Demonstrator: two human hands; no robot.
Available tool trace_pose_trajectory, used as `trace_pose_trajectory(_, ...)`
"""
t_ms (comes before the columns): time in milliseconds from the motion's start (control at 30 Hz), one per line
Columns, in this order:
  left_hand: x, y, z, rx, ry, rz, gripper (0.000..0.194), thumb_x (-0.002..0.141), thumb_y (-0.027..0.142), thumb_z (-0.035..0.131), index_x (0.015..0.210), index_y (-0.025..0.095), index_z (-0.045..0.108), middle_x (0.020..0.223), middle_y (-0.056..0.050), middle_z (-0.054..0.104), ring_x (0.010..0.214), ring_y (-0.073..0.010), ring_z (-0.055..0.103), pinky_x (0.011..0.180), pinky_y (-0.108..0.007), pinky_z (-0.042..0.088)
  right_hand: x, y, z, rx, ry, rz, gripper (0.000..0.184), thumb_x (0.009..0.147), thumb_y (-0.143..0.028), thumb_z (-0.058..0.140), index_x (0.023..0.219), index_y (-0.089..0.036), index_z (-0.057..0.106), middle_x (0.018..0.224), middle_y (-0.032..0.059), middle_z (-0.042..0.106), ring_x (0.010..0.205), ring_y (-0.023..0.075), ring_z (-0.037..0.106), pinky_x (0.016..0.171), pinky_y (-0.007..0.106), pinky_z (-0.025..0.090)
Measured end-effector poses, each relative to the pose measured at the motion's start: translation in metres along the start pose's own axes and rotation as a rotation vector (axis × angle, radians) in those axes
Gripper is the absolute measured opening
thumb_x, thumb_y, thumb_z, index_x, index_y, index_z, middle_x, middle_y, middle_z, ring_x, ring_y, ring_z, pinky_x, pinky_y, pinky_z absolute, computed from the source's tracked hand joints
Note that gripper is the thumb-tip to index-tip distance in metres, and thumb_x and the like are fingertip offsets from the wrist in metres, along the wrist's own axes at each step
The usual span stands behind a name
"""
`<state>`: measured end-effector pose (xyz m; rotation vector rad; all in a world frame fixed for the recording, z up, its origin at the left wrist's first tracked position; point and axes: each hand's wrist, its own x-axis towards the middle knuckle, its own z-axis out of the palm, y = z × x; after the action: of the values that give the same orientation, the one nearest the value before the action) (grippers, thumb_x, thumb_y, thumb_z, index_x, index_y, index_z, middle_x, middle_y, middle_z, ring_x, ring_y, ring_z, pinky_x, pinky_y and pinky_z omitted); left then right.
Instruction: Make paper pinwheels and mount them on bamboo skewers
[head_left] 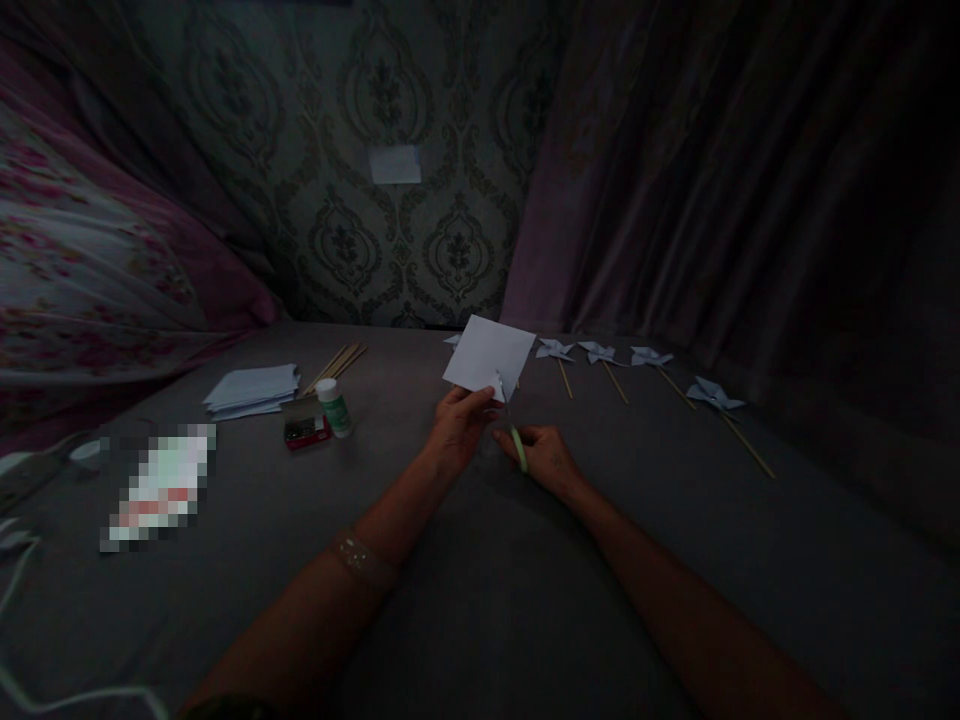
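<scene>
Raised above the grey surface, a white square of paper [486, 352] is pinched at its lower edge by my left hand [459, 428]. My right hand [550, 458] grips a pair of scissors [518, 448] by their yellow-green handles. Their metal blades point up and lie at the lower part of the paper, near my left thumb. How far the blades cut into the sheet is hard to tell in the dim light. Behind and to the right lie several paper pinwheels [598, 352] on thin wooden sticks, one of them partly hidden by the sheet.
On the left are a stack of white paper [253, 388], loose wooden sticks [335, 366], a white-and-green bottle [334, 410] and a small red box [306, 432]. A pixelated object [161, 487] and a white cable [82, 700] lie farther left. Curtains hang at the right.
</scene>
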<state>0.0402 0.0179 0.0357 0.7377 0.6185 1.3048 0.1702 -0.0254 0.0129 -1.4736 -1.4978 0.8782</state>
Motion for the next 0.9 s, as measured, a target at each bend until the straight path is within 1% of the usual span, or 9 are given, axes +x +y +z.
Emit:
trace_pose_trajectory(233,-0.0009,0.0015,0.0020,-0.032,-0.004,-0.013,0.026,0.053,0.016,0.081,0.070,0.015,0.060,0.065,0.001,0.065,0.058,-0.0101,0.062,0.054,-0.021,0.043,0.0016,0.0036,-0.0001,-0.021,0.000,-0.012,0.052,0.063,-0.066,0.060,0.047,-0.017,0.050,0.046,-0.0019,0.045,0.046,0.0095,0.039,0.046,0.024,0.028)
trace_pose_trajectory(367,-0.0003,0.0017,0.0018,-0.039,-0.010,-0.018,0.025,0.054,0.015,0.079,0.069,0.015,0.059,0.065,0.001,0.065,0.059,-0.0106,0.062,0.056,-0.022,0.045,0.0016,0.0028,-0.0003,-0.033,0.006,0.003,0.053,0.063,-0.066,0.061,0.046,-0.017,0.050,0.045,-0.0023,0.043,0.046,0.0091,0.038,0.045,0.024,0.026)
trace_pose_trajectory(533,-0.0003,0.0027,0.0016,-0.040,-0.037,-0.018,0.023,0.057,0.015,0.078,0.070,0.015,0.059,0.065,0.001,0.064,0.059,-0.0095,0.062,0.056,-0.022,0.045,0.0013,0.0030,0.0007,-0.001,0.006,0.007,0.052,0.062,-0.066,0.062,0.045,-0.017,0.050,0.045,-0.0027,0.043,0.046,0.0088,0.037,0.044,0.023,0.026)
trace_pose_trajectory(733,-0.0021,0.0054,0.0032,-0.077,-0.014,-0.050,0.022,0.057,0.013,0.077,0.068,0.015,0.058,0.063,0.002,0.064,0.057,-0.0090,0.062,0.055,-0.020,0.047,0.0008,0.0028,0.0008,-0.016,0.008,0.022,0.052,0.061,-0.065,0.062,0.045,-0.018,0.049,0.045,-0.0026,0.043,0.046,0.0088,0.037,0.044,0.024,0.027)
trace_pose_trajectory(833,-0.0009,0.0040,0.0022,-0.080,-0.002,-0.059,0.022,0.056,0.012,0.077,0.066,0.015,0.058,0.061,0.002,0.063,0.056,-0.0095,0.062,0.056,-0.021,0.047,0.0015,0.0039,0.0005,-0.014,-0.001,0.028,0.051,0.062,-0.065,0.062,0.047,-0.017,0.051,0.047,-0.0020,0.046,0.046,0.0093,0.038,0.044,0.024,0.027)
trace_pose_trajectory(900,0.0007,0.0022,0.0000,-0.069,0.003,-0.042,0.024,0.055,0.013,0.078,0.064,0.016,0.056,0.060,0.003,0.062,0.056,-0.0098,0.061,0.056,-0.022,0.046,0.0019,0.0047,-0.0005,-0.022,-0.030,0.025,0.050,0.063,-0.063,0.063,0.048,-0.017,0.053,0.048,-0.0013,0.048,0.047,0.0098,0.041,0.045,0.023,0.029)
